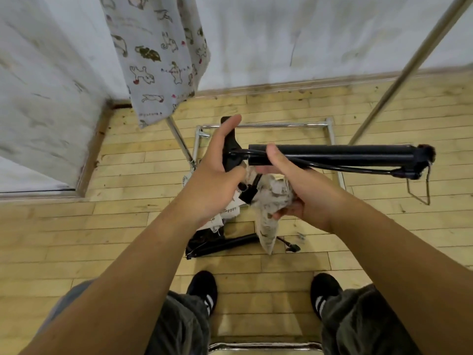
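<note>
I hold a long black pole (345, 153) level in front of me, with a black cable running along its underside. My left hand (217, 170) grips the black angled end piece (230, 142) at the pole's left end, with the fingers stretched up along it and the thumb tucked under. My right hand (302, 185) holds the tube just right of that joint, thumb on top. The lower fingers of that hand also pinch a crumpled patterned cloth (271, 198) that hangs down below.
A printed cloth (158, 57) hangs from a chrome garment rack, whose base frame (268, 125) lies on the wooden floor. A slanted chrome upright (409, 65) rises at the right. Another black pole (222, 245) lies by my shoes (202, 288). White walls stand close ahead and left.
</note>
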A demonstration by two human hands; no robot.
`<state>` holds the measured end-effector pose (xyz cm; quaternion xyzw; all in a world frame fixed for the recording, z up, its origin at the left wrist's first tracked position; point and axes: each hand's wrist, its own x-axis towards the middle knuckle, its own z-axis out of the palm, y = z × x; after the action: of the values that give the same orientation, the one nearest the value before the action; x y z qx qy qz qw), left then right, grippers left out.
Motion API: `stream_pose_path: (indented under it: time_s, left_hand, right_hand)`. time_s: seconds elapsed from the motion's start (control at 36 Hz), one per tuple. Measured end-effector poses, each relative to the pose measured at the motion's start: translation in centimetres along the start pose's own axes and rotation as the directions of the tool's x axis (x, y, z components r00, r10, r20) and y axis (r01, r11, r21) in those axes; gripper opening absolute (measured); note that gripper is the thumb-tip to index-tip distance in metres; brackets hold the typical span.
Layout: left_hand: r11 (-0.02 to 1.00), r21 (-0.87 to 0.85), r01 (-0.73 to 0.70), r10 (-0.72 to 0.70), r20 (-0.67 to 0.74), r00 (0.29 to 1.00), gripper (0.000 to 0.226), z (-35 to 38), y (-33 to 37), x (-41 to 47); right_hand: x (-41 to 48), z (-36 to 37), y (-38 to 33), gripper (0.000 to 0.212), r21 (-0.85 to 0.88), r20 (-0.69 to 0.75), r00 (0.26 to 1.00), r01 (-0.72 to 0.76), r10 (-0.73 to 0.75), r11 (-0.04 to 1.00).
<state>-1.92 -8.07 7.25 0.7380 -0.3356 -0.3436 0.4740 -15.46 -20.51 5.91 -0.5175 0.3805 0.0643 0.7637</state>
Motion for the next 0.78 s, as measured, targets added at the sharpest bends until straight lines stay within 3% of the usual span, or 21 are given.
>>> stream_pose_path:
  time_s: [0.14,0.25,0.36,0.58,0.78]
  left_hand:
    - [0.998,-0.056,0.000,-0.003,-0.067,0.998,0.083,-0.4,-0.3,0.6]
    - [0.993,-0.112,0.026,-0.041,-0.129,0.991,0.081,-0.5,-1.1,1.0]
    - [0.977,-0.214,0.029,-0.066,-0.169,0.983,0.081,0.0,-1.1,0.9]
    - [0.910,-0.406,0.082,-0.146,-0.130,0.981,0.085,0.6,-1.6,0.8]
    - [0.964,-0.253,0.087,-0.102,-0.047,0.994,0.081,0.1,-2.1,0.8]
  right_hand:
    - [-0.3,0.0,0.4,0.073,-0.288,-0.116,0.992,0.017,-0.053,0.958]
    - [0.1,-0.3,0.6,0.060,-0.322,-0.164,0.985,-0.011,-0.045,0.947]
    - [0.4,-0.2,0.7,0.061,-0.369,-0.128,0.989,0.025,-0.078,0.929]
    - [0.5,0.4,0.2,0.052,-0.325,0.001,0.996,0.089,-0.093,0.942]
    - [0.4,0.4,0.0,0.058,-0.207,-0.043,0.997,0.060,-0.071,0.976]
